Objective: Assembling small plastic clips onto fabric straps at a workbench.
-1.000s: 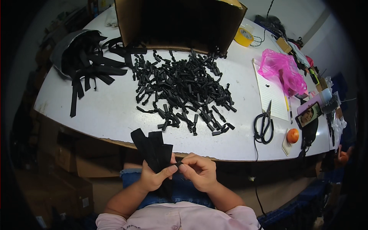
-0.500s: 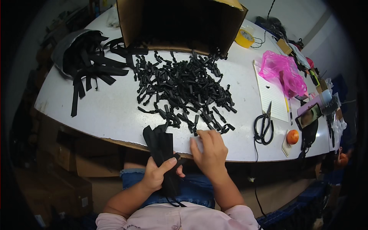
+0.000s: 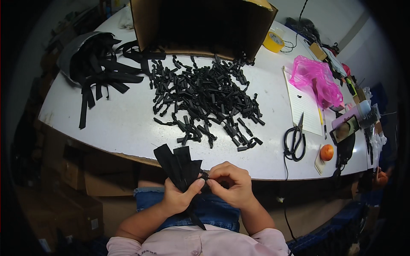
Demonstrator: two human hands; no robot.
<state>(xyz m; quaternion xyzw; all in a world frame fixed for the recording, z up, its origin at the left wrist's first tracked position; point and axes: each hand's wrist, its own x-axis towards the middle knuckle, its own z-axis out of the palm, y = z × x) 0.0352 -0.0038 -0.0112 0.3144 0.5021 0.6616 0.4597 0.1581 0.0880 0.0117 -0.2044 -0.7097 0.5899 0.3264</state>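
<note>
Over my lap, at the table's front edge, my left hand (image 3: 178,198) is closed around a bundle of black fabric straps (image 3: 176,165), whose wide ends fan out above the thumb. Close against it, my right hand (image 3: 235,184) pinches a small black plastic piece (image 3: 205,175) between thumb and fingertips, by the end of one strap. My fingers partly cover that piece, and whether it is joined to the strap I cannot tell. Just beyond both hands spreads a heap of small black plastic pieces (image 3: 209,94), long and narrow with clip-like ends.
An open cardboard box (image 3: 142,30) lies behind the heap on the white table (image 3: 115,128). More black straps spill from a grey bag (image 3: 68,59) at left. Rightward are black scissors (image 3: 294,143), a notepad (image 3: 299,106), a pink plastic bag (image 3: 318,81), yellow tape (image 3: 273,42), a phone (image 3: 345,129) and an orange fruit (image 3: 326,152).
My right hand has drawn back from the heap's near edge to my left hand, bringing a small black plastic piece. The strap bundle has shifted slightly, its ends fanned wider.
</note>
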